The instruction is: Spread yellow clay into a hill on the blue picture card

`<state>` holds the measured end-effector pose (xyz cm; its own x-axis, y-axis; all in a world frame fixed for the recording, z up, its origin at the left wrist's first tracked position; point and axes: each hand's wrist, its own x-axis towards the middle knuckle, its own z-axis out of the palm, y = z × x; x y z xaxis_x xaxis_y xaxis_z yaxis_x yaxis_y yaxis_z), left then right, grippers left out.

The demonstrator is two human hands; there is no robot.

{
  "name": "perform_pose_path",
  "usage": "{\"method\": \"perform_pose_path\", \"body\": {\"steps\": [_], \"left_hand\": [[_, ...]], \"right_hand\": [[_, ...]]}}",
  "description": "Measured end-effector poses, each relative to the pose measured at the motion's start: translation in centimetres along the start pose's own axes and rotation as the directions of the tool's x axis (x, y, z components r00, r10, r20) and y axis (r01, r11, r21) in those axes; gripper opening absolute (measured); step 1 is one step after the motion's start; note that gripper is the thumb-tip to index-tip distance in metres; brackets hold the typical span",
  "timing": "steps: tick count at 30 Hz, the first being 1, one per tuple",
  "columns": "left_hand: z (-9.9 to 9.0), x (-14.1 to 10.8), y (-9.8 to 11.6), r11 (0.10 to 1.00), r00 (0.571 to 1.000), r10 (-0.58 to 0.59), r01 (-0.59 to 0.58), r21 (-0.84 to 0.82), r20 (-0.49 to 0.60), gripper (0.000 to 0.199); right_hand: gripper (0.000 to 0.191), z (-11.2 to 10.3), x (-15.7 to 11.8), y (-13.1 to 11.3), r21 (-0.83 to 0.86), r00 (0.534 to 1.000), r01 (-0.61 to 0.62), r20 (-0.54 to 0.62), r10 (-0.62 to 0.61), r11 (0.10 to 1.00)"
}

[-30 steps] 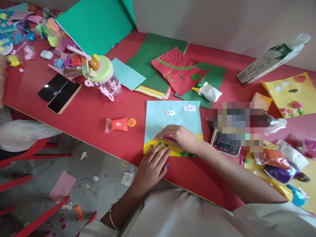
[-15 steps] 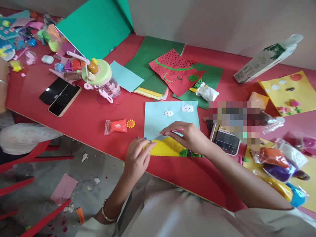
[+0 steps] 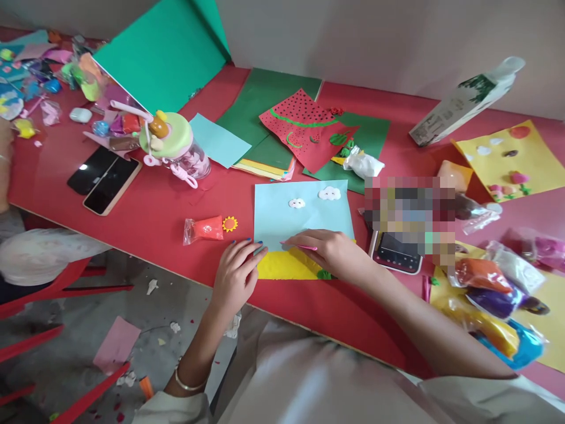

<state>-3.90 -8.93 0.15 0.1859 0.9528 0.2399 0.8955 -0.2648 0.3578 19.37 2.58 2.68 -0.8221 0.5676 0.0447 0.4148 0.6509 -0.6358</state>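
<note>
A light blue sheet [image 3: 282,218] lies near the table's front edge, with two white clouds [image 3: 329,193] on its upper part and a yellow band [image 3: 278,266] along its bottom. My left hand [image 3: 237,272] rests at the sheet's lower left corner, fingers spread loosely, holding nothing I can see. My right hand [image 3: 329,250] is closed on a thin pink tool [image 3: 308,247], whose tip points left over the top of the yellow band. Dark green clay [image 3: 324,274] shows partly under my right hand. Left of the sheet sit a small yellow-orange sun [image 3: 230,224] and an orange clay packet [image 3: 208,228].
A lidded cup [image 3: 198,162] and a phone [image 3: 112,185] are at the left. Behind the sheet lies a red watermelon cutout [image 3: 304,121]. To the right are a second phone [image 3: 397,253], clay bags [image 3: 483,275], a carton [image 3: 463,106] and a yellow picture [image 3: 498,153].
My right hand has shifted slightly left and down, with the pink tool now lower over the sheet. My left hand has moved slightly left and its fingers lie flatter at the corner.
</note>
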Motion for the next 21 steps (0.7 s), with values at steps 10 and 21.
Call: {"method": "perform_pose_path", "body": {"steps": [10, 21], "left_hand": [[0.0, -0.9, 0.3, 1.0, 1.0, -0.009, 0.009, 0.02, -0.008, 0.051], [0.8, -2.1, 1.8, 0.999, 0.999, -0.009, 0.01, 0.036, -0.052, 0.051]], "right_hand": [[0.029, -0.1, 0.0, -0.4, -0.065, 0.999, -0.042, 0.021, 0.043, 0.997], [0.028, 0.1, 0.6, -0.7, -0.102, 0.982, -0.173, 0.053, 0.179, 0.98]]}}
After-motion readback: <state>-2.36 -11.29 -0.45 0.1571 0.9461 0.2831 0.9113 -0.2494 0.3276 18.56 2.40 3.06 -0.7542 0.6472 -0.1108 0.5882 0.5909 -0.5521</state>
